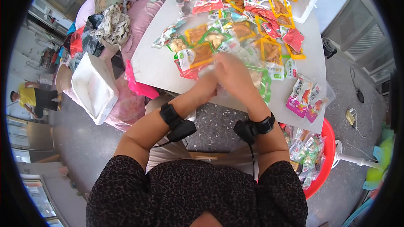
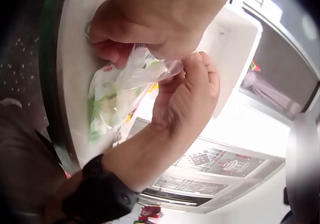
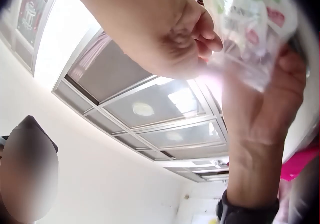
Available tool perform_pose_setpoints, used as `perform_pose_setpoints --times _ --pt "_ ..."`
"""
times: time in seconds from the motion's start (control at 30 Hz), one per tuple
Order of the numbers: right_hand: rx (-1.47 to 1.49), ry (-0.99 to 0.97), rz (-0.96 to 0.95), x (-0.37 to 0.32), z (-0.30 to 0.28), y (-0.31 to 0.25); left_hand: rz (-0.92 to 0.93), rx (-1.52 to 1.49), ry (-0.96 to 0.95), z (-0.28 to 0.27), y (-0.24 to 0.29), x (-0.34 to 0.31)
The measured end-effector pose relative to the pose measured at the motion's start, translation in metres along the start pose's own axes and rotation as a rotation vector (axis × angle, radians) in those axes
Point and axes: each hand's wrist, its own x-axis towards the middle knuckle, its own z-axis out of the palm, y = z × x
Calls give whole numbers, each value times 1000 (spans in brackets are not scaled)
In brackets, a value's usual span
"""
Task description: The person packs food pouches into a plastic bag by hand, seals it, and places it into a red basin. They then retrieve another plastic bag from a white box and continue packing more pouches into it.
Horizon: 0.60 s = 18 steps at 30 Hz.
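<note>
Close together at the table's near edge, my left hand and right hand both grip the gathered plastic of a clear bag. In the left wrist view, my left hand has curled fingers at one side of the bag, and my right hand pinches its plastic opposite. Packets with green and white print show through the film. From the right wrist view, the bag hangs between my right hand and left hand; some fingertips are hidden.
Loose food packets cover the table's far and middle part. A filled clear bag lies at its right edge. Below stands a red basin of packets. White foam boxes stand left and far right. A person is far left.
</note>
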Motion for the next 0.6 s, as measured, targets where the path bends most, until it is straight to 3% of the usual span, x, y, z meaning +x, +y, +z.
perform_pose_setpoints --times 0.1,0.17,0.2,0.3,0.4,0.5,0.6 --pt "49 49 82 -12 -20 10 37 241 -134 -28 -12 5" --pt "108 120 175 -25 -36 16 160 408 -172 -30 -7 -7" --pt "137 156 222 -34 -44 18 153 376 -148 -26 -4 -14" --pt "-68 79 229 -69 -55 27 -1 50 1 -12 3 -35" --pt "-312 -77 13 -97 -51 19 131 437 -182 -25 -7 -38" --pt "-586 -93 -61 -108 -37 6 230 726 -62 -24 -14 -36" --pt "-730 -63 -20 -96 -30 14 415 683 -49 -23 -23 -28"
